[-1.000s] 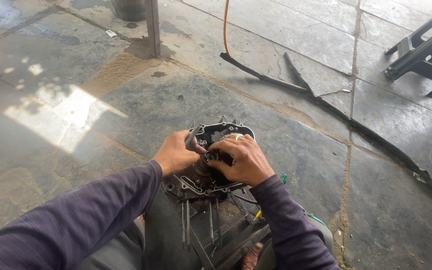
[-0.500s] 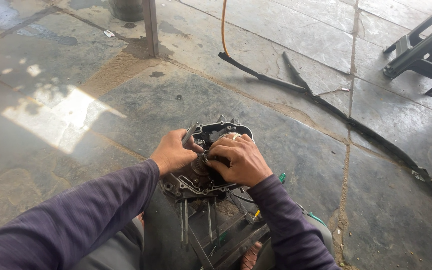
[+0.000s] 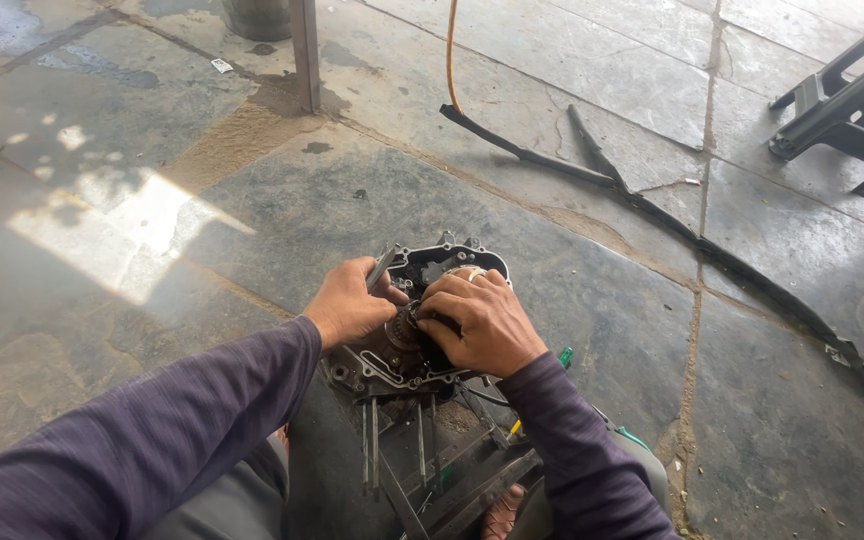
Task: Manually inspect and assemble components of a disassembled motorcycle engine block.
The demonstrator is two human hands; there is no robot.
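A dark, greasy engine crankcase (image 3: 457,262) with long studs sticking toward me rests between my knees on the stone floor. My left hand (image 3: 345,303) is closed around a slim grey metal tool (image 3: 382,266) at the case's left side. My right hand (image 3: 482,320) curls over a round metal part (image 3: 401,330) in the middle of the case, fingers wrapped on it. Both arms wear purple sleeves. What lies under my right palm is hidden.
A long black rubber strip (image 3: 652,215) and an orange hose (image 3: 449,50) lie across the floor behind. A metal post (image 3: 304,50) stands at the top left, a dark metal stand (image 3: 842,110) at the top right. A green-handled tool (image 3: 564,356) lies by my right forearm.
Both hands have stayed on the crankcase, with only small shifts of the fingers. The view has drifted slightly.
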